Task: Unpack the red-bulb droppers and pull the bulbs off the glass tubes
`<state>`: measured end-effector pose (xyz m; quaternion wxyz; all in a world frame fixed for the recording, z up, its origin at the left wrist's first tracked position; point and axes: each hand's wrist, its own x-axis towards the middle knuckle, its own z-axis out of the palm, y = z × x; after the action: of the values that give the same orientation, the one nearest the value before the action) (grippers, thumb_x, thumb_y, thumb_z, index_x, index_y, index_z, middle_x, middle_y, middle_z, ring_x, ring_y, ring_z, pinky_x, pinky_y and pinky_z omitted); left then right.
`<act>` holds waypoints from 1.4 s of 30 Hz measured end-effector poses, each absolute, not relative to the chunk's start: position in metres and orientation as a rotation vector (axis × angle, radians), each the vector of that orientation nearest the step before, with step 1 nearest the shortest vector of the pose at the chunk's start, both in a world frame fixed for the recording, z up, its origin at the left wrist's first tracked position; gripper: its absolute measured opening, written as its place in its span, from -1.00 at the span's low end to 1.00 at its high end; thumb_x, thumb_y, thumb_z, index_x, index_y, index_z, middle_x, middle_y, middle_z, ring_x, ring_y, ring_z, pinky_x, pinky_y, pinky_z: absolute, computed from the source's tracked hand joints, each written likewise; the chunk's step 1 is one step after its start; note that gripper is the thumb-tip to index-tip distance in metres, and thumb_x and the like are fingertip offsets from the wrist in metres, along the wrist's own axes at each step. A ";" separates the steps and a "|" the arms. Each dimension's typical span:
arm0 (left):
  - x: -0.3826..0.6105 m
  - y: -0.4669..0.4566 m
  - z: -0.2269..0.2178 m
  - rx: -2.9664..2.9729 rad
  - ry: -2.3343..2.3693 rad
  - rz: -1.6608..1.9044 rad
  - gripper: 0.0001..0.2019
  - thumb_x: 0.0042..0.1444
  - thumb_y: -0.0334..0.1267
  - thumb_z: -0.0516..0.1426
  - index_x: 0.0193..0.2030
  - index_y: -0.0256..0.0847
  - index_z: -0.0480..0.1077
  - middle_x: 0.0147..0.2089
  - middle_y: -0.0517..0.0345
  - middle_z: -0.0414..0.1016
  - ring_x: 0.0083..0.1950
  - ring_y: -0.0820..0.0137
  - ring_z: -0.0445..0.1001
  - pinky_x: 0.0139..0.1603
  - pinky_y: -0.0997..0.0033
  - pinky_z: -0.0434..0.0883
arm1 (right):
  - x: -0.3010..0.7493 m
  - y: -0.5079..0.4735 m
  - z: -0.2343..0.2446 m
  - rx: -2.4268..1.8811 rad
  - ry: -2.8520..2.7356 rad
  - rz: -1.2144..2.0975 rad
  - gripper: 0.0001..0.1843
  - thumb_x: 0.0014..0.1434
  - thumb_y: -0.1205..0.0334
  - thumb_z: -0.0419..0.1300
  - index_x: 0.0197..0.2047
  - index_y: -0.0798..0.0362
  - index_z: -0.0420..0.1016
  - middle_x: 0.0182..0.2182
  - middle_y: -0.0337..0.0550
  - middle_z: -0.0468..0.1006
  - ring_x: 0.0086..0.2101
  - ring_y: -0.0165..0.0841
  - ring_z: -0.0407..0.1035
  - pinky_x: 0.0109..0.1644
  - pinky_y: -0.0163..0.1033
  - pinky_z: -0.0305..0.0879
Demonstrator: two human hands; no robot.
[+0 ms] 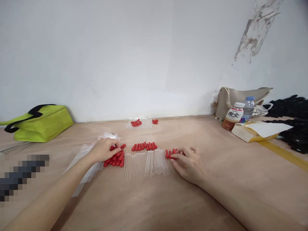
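On the wooden table (149, 205), my left hand (104, 149) rests on a pile of red rubber bulbs (116, 158), fingers curled over the top ones. My right hand (187, 162) pinches at a smaller cluster of red bulbs (170, 153) with thumb and fingertips. Between the hands lies a row of clear plastic pipette tubes (145, 163). Behind them a short row of assembled droppers with red bulbs (144, 146) points away from me. Clear plastic bags (84, 157) lie under and beside my left wrist.
At the far edge by the wall lies a clear bag with a few red bulbs (137, 123). A lime-green bag (39, 123) sits at the left. On the right stand a beige tote (240, 98), two drink bottles (233, 116), a yellow padded envelope (255, 131) and black material (293, 123).
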<state>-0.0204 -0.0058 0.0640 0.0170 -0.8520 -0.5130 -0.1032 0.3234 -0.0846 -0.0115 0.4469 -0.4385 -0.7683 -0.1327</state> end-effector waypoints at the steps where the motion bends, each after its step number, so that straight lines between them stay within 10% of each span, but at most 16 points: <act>1: -0.019 -0.005 0.064 -2.644 -1.590 -0.317 -0.73 0.03 -0.02 0.01 -0.41 -0.12 0.43 -0.39 0.20 0.48 -0.32 0.33 0.39 -0.21 0.36 0.22 | 0.324 -0.084 -0.012 -1.092 -1.897 -0.327 -0.89 0.08 0.25 0.12 -0.35 -0.02 0.49 -0.35 -0.19 0.44 -0.37 -0.45 0.29 -0.11 -0.17 -0.07; 13: 0.037 0.014 0.051 -2.559 -1.673 -0.215 -0.70 -0.04 0.01 0.04 -0.52 -0.13 0.45 -0.21 0.13 0.42 -0.10 0.24 0.34 0.01 0.13 0.15 | 0.328 -0.086 -0.010 -1.126 -1.903 -0.307 -0.88 0.09 0.26 0.12 -0.35 -0.01 0.49 -0.35 -0.21 0.44 -0.41 -0.48 0.27 -0.12 -0.17 -0.08; 22: 0.033 0.000 0.059 -2.359 -1.794 -0.330 -0.79 -0.05 -0.18 0.02 -0.53 -0.19 0.40 -0.35 0.06 0.46 -0.28 0.23 0.42 -0.31 0.32 0.29 | 0.327 -0.083 -0.011 -1.134 -1.910 -0.291 -0.87 0.10 0.28 0.09 -0.35 -0.04 0.48 -0.35 -0.22 0.44 -0.39 -0.46 0.28 -0.13 -0.16 -0.07; 34: 0.042 -0.082 0.016 -2.462 -0.839 -1.055 -0.87 0.04 -0.42 0.07 -0.27 -0.22 0.39 -0.19 0.09 0.48 -0.21 0.43 0.48 -0.17 0.50 0.45 | 0.307 -0.096 0.012 -0.964 -2.155 -0.375 -0.51 0.09 0.00 0.11 0.02 0.08 0.30 -0.15 -0.05 0.43 -0.19 -0.28 0.27 -0.04 -0.09 -0.02; 42: 0.061 -0.088 -0.003 -2.553 -0.751 -1.289 -0.81 0.03 -0.43 0.11 -0.17 -0.21 0.35 -0.18 0.06 0.45 -0.18 0.42 0.47 -0.17 0.47 0.47 | 0.282 -0.093 -0.004 -0.826 -2.147 -0.447 -0.85 0.18 0.21 0.06 -0.24 -0.01 0.44 -0.57 -0.30 0.41 -0.42 -0.43 0.21 -0.09 -0.12 -0.07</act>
<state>0.0615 -0.0877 -0.0033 0.0920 -0.8598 -0.2529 -0.4341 0.2824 -0.0927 -0.0044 0.3886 -0.3248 -0.8441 -0.1759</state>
